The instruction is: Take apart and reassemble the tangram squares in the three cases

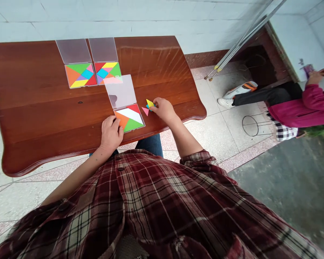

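An open tangram case lies near the table's front edge, its clear lid [120,92] folded back. In its tray sit an orange triangle [121,119], a green triangle [133,125] and a red triangle [135,108]; a white diagonal strip shows between them. My left hand [111,133] is closed at the tray's left edge, its fingertips against the orange triangle's side. Just right of the tray, my right hand [164,109] pinches a yellow tangram piece [150,103]. A blue piece [148,106] shows partly under it, and a pink triangle [145,111] lies beside them.
Farther back on the brown table [43,118] lie two open tangram cases, a left one [81,74] and a right one [107,72], filled with coloured pieces. Crutches [226,59] lean at the wall. On the right sits another person [294,104] in a magenta top, hands at something small.
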A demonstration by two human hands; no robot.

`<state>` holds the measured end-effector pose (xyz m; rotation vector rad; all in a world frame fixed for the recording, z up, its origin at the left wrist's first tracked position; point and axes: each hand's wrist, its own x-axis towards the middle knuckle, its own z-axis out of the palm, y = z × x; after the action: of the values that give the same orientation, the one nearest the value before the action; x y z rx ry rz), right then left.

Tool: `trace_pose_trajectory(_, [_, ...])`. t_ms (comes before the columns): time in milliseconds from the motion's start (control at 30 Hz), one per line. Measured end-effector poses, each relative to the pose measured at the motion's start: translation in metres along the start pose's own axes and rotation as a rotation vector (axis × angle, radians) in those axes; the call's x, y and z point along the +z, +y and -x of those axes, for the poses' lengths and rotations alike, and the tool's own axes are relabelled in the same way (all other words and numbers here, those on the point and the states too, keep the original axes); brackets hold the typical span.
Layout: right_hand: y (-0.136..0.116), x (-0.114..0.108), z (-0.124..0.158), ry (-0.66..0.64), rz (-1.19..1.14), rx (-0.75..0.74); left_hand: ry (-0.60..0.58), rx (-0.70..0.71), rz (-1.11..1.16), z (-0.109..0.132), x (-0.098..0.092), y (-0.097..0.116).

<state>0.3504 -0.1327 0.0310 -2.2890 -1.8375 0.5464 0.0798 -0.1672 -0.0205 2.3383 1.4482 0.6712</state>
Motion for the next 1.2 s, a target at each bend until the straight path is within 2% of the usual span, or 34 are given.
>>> trace_pose_trajectory(133, [-0.016,0.002,0.001,0.013,0.13,0.074,-0.018,-0.028,0.013,0.0,0.0,0.001])
trace_pose_trajectory(233, [-0.023,0.001,0.001,-0.029,0.178,0.116,-0.039,-0.038,0.019,0.0,-0.001,0.003])
trace_pose_trajectory(333, [-0.023,0.0,0.0,-0.054,0.186,0.12,-0.041,-0.036,0.019,0.0,-0.002,0.005])
trace_pose_trajectory(467, [-0.015,0.0,-0.003,-0.025,0.122,0.114,-0.018,-0.024,0.008,0.0,-0.001,0.005])
trace_pose_trajectory(600, [-0.022,0.002,-0.003,-0.012,0.038,-0.006,-0.011,-0.018,0.014,0.001,0.001,0.004])
trace_pose_trajectory(767, [-0.066,0.012,0.001,-0.126,0.118,-0.272,-0.007,-0.024,0.028,0.001,0.001,0.005])
trace_pose_trajectory(900, [-0.095,0.021,-0.002,-0.176,0.238,-0.4,-0.031,-0.028,0.023,0.0,-0.001,0.008])
trace_pose_trajectory(1033, [-0.102,0.023,-0.008,-0.2,0.293,-0.444,-0.037,-0.033,0.021,0.0,-0.003,0.011])
trace_pose_trajectory(1200, [-0.099,0.02,-0.011,-0.239,0.284,-0.469,-0.04,-0.028,0.024,0.0,-0.003,0.012])
